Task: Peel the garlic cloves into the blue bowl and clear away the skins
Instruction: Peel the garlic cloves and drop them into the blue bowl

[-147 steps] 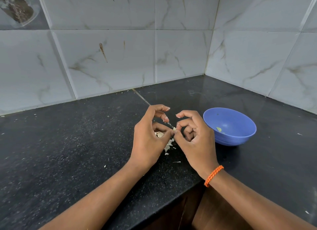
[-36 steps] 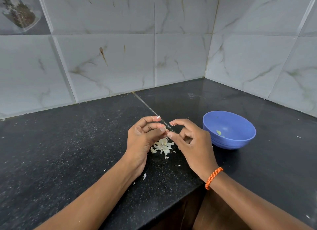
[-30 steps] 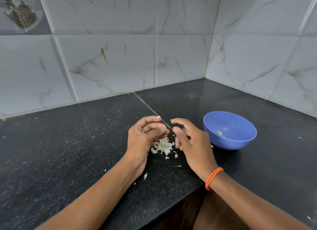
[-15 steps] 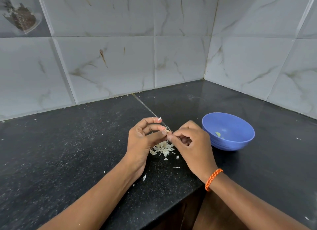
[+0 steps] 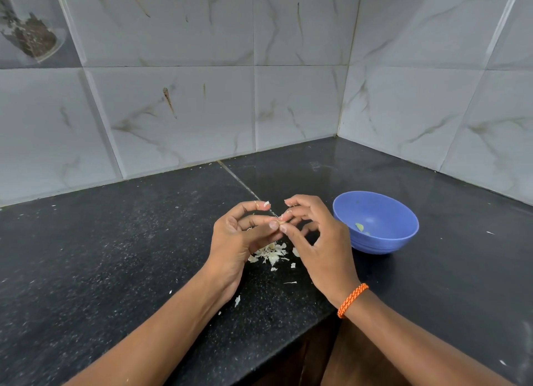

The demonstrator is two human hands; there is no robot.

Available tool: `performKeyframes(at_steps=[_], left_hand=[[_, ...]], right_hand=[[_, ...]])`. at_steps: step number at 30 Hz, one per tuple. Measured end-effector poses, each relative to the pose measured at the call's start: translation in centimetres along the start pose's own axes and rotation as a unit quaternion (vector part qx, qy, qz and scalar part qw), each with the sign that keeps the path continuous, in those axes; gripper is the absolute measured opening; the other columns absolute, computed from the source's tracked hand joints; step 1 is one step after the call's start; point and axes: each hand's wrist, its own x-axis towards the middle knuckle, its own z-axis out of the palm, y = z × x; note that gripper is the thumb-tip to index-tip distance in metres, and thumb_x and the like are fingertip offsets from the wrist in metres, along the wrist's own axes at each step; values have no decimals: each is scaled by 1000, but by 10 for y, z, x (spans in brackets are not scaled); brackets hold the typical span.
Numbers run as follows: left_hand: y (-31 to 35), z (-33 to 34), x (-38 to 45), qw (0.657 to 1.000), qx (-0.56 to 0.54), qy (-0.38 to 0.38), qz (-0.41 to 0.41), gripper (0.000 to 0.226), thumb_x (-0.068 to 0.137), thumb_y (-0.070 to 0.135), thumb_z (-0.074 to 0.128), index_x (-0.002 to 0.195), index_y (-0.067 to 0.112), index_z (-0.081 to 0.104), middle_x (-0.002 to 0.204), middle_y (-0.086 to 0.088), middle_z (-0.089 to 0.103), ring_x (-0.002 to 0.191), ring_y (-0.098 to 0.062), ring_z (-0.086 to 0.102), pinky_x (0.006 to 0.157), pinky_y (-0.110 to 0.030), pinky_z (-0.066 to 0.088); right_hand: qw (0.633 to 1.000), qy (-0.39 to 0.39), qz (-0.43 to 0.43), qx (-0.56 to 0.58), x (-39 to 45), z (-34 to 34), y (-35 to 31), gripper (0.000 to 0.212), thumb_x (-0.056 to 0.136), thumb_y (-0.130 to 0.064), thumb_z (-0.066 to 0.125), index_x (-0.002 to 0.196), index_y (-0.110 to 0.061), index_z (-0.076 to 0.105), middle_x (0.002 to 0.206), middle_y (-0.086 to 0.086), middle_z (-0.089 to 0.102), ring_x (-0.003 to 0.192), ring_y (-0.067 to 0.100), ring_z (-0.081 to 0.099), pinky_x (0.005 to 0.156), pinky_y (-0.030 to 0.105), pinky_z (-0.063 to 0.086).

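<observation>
My left hand (image 5: 239, 241) and my right hand (image 5: 320, 241) meet fingertip to fingertip above the black counter. Between them they pinch a small garlic clove (image 5: 279, 220), mostly hidden by the fingers. A heap of pale garlic skins (image 5: 269, 254) lies on the counter just below the hands. The blue bowl (image 5: 375, 222) stands to the right of my right hand, with a small pale piece at its bottom.
The black stone counter (image 5: 115, 256) fills a corner between two marble-tiled walls. Loose skin flakes (image 5: 237, 300) lie near my left wrist. The counter's front edge runs under my forearms. A clear jar with dark contents (image 5: 28, 31) shows at the top left.
My right hand's fingers have spread out from a tighter curl while both thumbs and forefingers stay on the clove. A few more skin flakes lie on the heap than several seconds ago.
</observation>
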Motion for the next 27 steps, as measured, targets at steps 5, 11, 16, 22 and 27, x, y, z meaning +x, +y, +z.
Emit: performKeyframes(at_steps=[5,11,16,22,27], left_hand=[[2,1,-1,1000,12,-9,6,42,86,-2,80,126,0,69,105,-34,77,96,-39,81,89,-38,68],[9,-11,8,985,158,9,66,24,102,-7,66,121,5,74,97,-23,81,97,-38,81,92,-45,67],[15,-16,11,916,370,41,151,21,101,6,74,110,23,82,88,5,84,86,-12,82,85,-38,67],[17,-14,7,848,475,91,215,32,81,37,95,63,27,70,57,8,68,54,-19,66,55,-40,56],[20,-26,14,844,489,89,204,28,95,32,84,73,24,70,59,4,66,57,-21,65,61,-37,56]], right_hand=[[1000,13,-5,3,12,-11,-10,34,98,-10,76,128,-23,66,94,-15,78,89,12,74,75,22,56],[998,-20,4,-61,50,-60,-5,33,96,-8,75,121,-29,67,87,-18,78,84,11,73,80,25,56],[960,-60,71,-264,70,-119,25,33,98,-10,64,115,-38,63,81,-22,74,82,-1,67,78,37,56],[927,-97,75,-353,58,-126,28,8,104,-34,63,98,-31,65,66,-12,60,67,16,57,60,33,42],[935,-57,23,-349,59,-97,3,54,102,-44,66,61,-19,42,54,-3,40,54,16,38,52,35,31]])
